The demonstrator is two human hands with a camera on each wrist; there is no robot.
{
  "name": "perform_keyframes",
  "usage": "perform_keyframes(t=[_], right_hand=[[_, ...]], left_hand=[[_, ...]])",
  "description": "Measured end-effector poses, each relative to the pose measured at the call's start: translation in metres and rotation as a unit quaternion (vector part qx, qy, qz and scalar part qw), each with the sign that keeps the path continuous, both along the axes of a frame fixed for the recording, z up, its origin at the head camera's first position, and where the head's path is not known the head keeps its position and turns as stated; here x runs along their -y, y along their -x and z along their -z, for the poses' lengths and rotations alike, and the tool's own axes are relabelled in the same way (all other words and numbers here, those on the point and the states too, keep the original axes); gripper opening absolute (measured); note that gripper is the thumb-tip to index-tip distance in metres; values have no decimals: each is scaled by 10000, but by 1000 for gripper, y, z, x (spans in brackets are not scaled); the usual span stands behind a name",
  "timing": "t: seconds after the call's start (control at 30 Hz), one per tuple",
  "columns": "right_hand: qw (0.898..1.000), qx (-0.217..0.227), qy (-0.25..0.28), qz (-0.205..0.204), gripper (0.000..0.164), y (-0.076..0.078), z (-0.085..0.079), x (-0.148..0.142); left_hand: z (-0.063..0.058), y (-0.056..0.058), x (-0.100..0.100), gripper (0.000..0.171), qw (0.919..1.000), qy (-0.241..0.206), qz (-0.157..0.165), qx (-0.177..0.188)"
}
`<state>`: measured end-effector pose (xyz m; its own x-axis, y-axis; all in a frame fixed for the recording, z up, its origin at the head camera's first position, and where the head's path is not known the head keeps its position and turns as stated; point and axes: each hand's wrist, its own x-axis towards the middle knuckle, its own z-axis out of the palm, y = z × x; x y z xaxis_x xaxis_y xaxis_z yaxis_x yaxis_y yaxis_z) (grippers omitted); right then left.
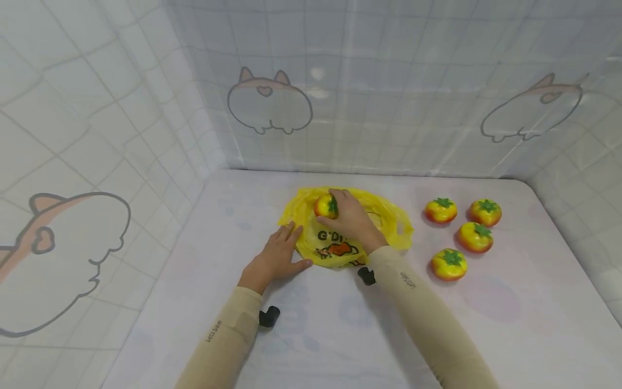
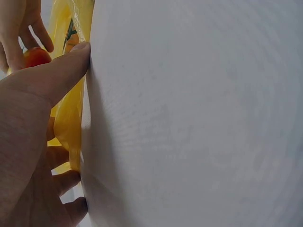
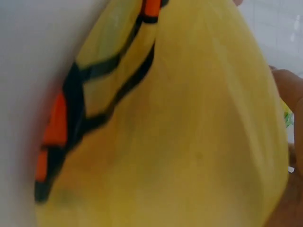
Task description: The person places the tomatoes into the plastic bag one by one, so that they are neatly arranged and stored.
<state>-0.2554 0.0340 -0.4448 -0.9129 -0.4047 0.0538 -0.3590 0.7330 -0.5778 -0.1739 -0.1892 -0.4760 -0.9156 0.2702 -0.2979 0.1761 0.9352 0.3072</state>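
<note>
Fruit (image 1: 323, 206), glossy and round, over crinkled plastic bag (image 1: 312, 229)

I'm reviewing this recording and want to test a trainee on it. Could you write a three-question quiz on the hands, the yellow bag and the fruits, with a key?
1. How many loose fruits lie on the table outside the yellow bag?
2. In the head view, where do they lie relative to the bag? A) to its left B) to its right C) in front of it, nearer the person
3. True or false: the left hand is gripping a fruit.

Key:
1. Four.
2. B.
3. False; it touches the bag's edge, while the right hand holds a fruit.
</note>
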Motion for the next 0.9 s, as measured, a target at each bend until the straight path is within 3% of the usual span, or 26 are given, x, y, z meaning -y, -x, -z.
perform_keyframes(t=[0.53,0.9], right_hand=[[9976,-243,-589,278,83,3,12,20],[9969,-104,-741,224,84,5,17,22]], left_hand=[[5,1,0,99,9997,50,132,-214],[3,0,-2,100,9997,92,96,-219]])
